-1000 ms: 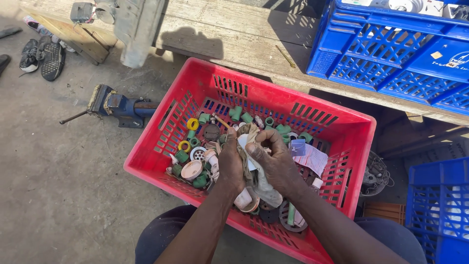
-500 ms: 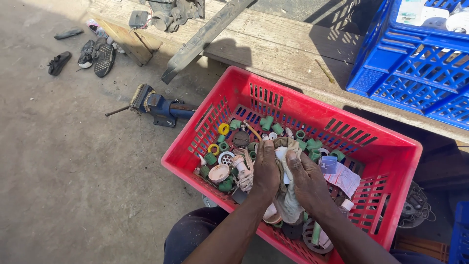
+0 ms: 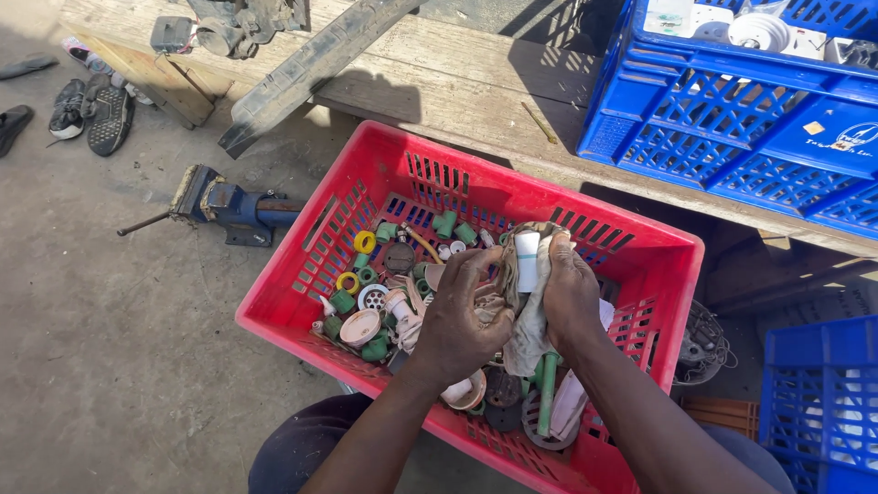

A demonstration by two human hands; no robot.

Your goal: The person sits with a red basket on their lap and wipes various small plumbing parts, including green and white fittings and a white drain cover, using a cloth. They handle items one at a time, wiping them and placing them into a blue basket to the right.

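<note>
white pipe piece: short white tube (image 3: 527, 261), wrapped low down in a dirty grey rag (image 3: 530, 320), held up over the red crate (image 3: 302, 265)
head view, axis: tube stands near upright, top end bare and pointing away from me, lower end buried in the rag
head view, right hand: my right hand (image 3: 574, 297) is just right of the tube, touching it, fingers closed round rag and tube together
head view, left hand: my left hand (image 3: 464, 316) sits just left of the tube, fingers (image 3: 483, 261) curled together, pinching the rag's bunched edge; tips near the tube, contact with it I cannot tell
nearer hand: right, it carries the tube; left only has cloth
tube vs fingers: between both hands, nearer the right palm, sticking out above the knuckles
below the hands: green fittings (image 3: 445, 222), yellow rings (image 3: 365, 241), a white round strainer (image 3: 372, 295) loose in the crate
around: blue crate (image 3: 732, 101) on the wooden surface (image 3: 439, 73) beyond; blue vise (image 3: 229, 206) on the concrete floor left of the red crate
</note>
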